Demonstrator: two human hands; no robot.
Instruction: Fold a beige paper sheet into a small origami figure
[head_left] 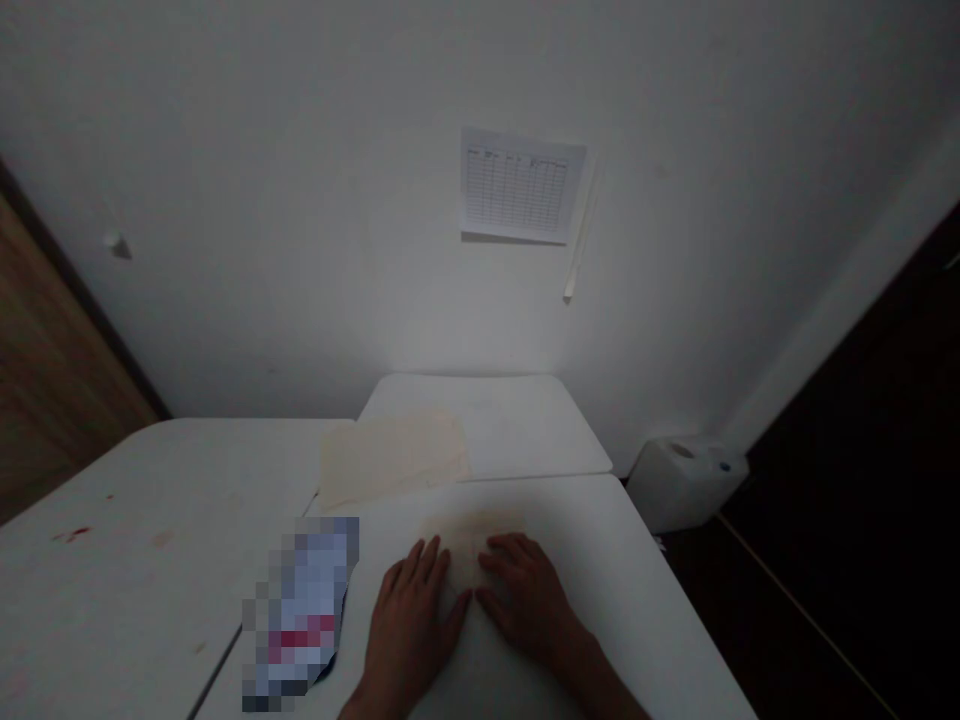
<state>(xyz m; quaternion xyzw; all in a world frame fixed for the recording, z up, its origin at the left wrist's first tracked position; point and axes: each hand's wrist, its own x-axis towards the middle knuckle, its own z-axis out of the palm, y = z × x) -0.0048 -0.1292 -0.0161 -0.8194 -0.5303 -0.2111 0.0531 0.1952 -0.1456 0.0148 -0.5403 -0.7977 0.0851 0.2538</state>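
Note:
My left hand (411, 625) lies flat on the white table (637, 620), fingers stretched out and together. Beside it, my right hand (529, 598) also rests palm down with fingers extended. Both press on a pale cream cloth or sheet (471, 535) that is hard to make out against the tabletop. A second cream-coloured flat piece (391, 458) lies farther back, past my fingertips, untouched.
A blurred-out blue, white and red item (300, 615) lies left of my left hand. More white tables (112, 560) stand at left and behind. A printed chart (520, 186) hangs on the wall. A white plastic canister (686, 478) sits on the dark floor at right.

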